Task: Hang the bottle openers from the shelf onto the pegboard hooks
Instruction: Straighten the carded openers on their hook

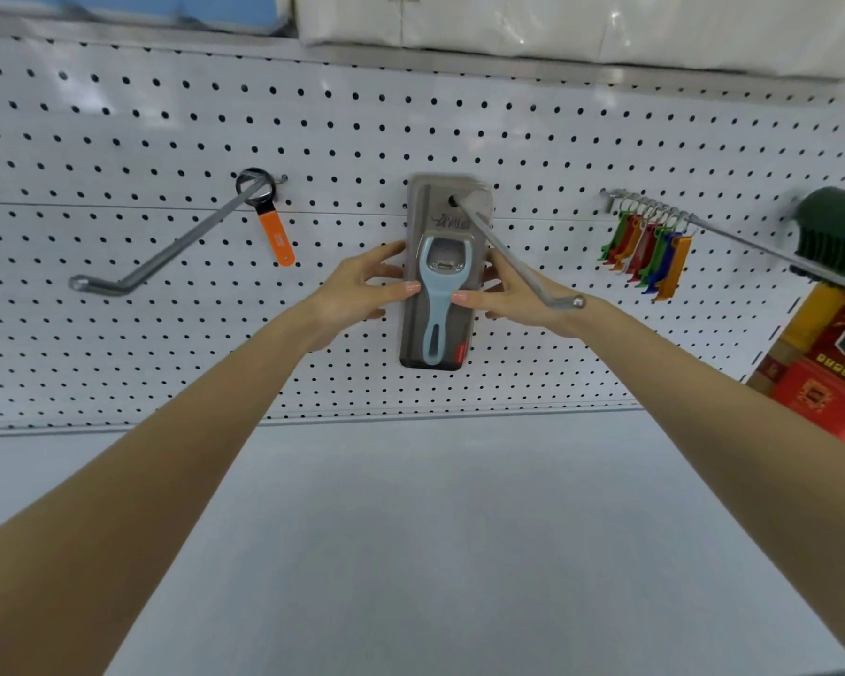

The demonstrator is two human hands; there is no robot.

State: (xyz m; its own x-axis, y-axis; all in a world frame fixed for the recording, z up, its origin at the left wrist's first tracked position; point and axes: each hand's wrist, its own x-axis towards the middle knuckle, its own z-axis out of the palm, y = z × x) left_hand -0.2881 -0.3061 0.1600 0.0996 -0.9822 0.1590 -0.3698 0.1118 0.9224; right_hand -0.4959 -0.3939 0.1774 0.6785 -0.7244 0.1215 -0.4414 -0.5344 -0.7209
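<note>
Here, arms outstretched, left hand [357,285], right hand [512,305] pinching opener pack [436,309]

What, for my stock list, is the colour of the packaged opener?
The packaged opener is light blue, on a grey card; head view.

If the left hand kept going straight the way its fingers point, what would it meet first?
The left hand points at the blue opener pack that it grips. Behind the pack is probably the pegboard, though the depth is unclear.
</note>
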